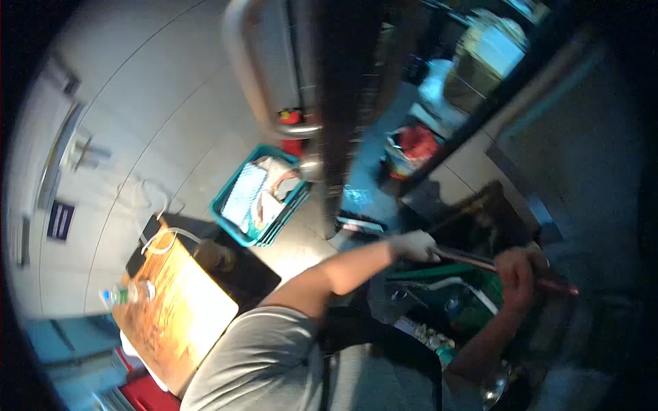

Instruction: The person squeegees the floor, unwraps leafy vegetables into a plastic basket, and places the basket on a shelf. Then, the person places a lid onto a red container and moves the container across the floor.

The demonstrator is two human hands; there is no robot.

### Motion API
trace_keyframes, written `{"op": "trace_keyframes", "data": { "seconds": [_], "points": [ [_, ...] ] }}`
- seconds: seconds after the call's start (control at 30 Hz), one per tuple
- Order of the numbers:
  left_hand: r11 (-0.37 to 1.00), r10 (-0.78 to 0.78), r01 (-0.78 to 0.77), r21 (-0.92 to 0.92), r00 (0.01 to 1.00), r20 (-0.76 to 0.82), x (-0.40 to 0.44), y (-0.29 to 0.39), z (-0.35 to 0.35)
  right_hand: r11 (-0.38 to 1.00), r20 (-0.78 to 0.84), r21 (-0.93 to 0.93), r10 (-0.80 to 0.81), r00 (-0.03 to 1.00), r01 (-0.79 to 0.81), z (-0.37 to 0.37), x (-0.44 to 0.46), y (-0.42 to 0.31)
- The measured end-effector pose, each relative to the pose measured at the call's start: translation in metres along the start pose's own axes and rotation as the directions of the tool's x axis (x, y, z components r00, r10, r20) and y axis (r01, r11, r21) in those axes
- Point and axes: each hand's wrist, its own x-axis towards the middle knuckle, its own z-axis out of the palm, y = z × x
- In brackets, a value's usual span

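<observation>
A long, thin pole [473, 259] crosses the dim right side of my head camera's view, gripped in both of my hands. My left hand [413, 245], pale in the light, closes around the end nearer the middle of the view, the arm reaching out from a grey short sleeve [257, 356]. My right hand [519, 277] wraps the shaft farther along, near its reddish tip, fingers curled; blur and shadow hide the finer detail of that grip. Beneath the pole, between my forearms, sits a dark clutter with green edges [418, 283], its contents too murky for me to name.

Away to the left, lamplight falls on a wooden tabletop [175, 308], its surface marked with brown streaks. A clear bottle [130, 293] with a blue cap is at its far-left side, and a white cable [179, 231] loops over the upper end. A teal basket [255, 240], well apart from my hands, holds white and blue-patterned items beside a dark upright post [339, 89] fitted with a curved metal handle [248, 82]. Beyond the post, a container [399, 164] holds something red, near pale, bulky bags [439, 85].
</observation>
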Motion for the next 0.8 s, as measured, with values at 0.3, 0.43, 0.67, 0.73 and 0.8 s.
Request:
{"op": "trace_keyframes", "data": {
  "seconds": [0.3, 0.43, 0.67, 0.73, 0.8],
  "points": [
    [0.999, -0.025, 0.029, 0.022, 0.988, -0.152, -0.050, -0.009, 0.058, 0.940, 0.383, 0.335, -0.203, 0.901, 0.069, 0.052, 0.005, -0.035],
    [1.000, -0.002, 0.012, 0.020, 0.901, -0.433, -0.073, -0.015, 0.076, 0.888, 0.592, 0.432, -0.412, 0.692, 0.159, 0.083, 0.029, -0.043],
    [0.963, -0.249, 0.141, -0.231, 0.796, -0.552, -0.160, 0.023, 0.107, 0.707, 0.629, 0.700, -0.541, 0.558, -0.103, 0.125, 0.024, -0.031],
    [0.953, -0.244, 0.064, -0.297, 0.743, -0.623, -0.187, 0.019, 0.121, 0.664, 0.514, 0.748, -0.577, 0.634, -0.003, 0.148, 0.016, -0.034],
    [0.932, -0.357, 0.215, -0.293, 0.690, -0.629, -0.219, 0.019, 0.128, 0.617, 0.571, 0.764, -0.513, 0.640, -0.187, 0.164, 0.007, -0.030]
  ]
}}
